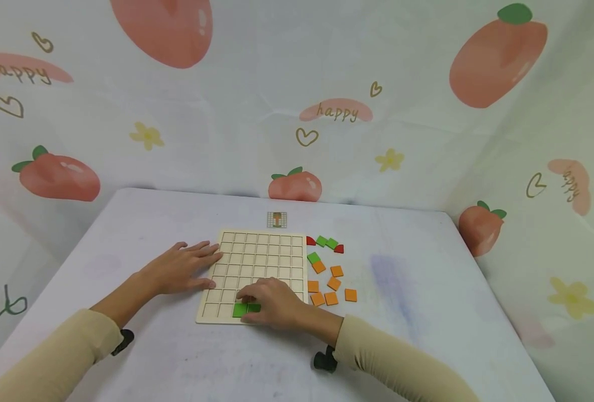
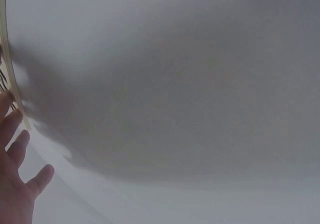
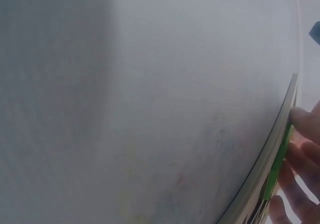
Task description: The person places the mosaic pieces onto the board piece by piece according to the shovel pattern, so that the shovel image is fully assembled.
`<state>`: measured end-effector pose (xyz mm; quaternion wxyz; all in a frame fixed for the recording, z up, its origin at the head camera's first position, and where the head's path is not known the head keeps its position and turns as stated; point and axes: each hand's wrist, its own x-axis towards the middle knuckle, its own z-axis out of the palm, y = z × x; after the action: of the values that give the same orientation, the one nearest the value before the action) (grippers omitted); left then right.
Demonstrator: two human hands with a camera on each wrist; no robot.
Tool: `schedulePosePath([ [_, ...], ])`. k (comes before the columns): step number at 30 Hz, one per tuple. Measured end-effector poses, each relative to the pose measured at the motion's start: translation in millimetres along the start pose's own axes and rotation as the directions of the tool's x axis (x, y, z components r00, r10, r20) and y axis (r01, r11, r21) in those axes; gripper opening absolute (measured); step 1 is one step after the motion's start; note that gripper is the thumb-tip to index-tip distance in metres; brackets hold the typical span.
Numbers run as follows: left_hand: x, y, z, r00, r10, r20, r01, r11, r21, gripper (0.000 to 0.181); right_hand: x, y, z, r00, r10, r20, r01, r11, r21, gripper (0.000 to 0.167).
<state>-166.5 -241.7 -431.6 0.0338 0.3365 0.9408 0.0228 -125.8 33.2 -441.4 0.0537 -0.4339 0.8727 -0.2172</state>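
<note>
Head: one left hand (image 1: 183,269), fingers spread, rested on the left edge of the board (image 1: 262,259), and one right hand (image 1: 273,304), nearer the orange tiles (image 1: 331,298) lying rightward, covered green tiles (image 1: 239,311) in the near row; left wrist: spread fingers showed; right wrist: fingertips met green, any pinch undeterminable.
</note>
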Motion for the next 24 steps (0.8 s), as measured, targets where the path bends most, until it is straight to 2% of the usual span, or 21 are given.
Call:
schedulePosePath([
  [8,0.5,-0.1,0.2,1.000,0.009,-0.006,-0.009,1.000,0.006,0.074,-3.8,0.6,-6.7,0.999,-0.006,0.037,0.005,1.000,0.031,0.037],
  [14,0.2,0.1,0.5,1.000,0.004,-0.006,-0.004,1.000,0.008,0.074,-11.1,14.5,-17.2,0.997,-0.010,0.072,0.004,0.995,0.096,0.039],
  [24,0.5,-0.3,-0.2,1.000,0.017,-0.013,-0.017,1.000,0.025,0.072,-42.5,48.7,-47.8,0.998,0.053,0.018,-0.055,0.986,0.159,0.036],
])
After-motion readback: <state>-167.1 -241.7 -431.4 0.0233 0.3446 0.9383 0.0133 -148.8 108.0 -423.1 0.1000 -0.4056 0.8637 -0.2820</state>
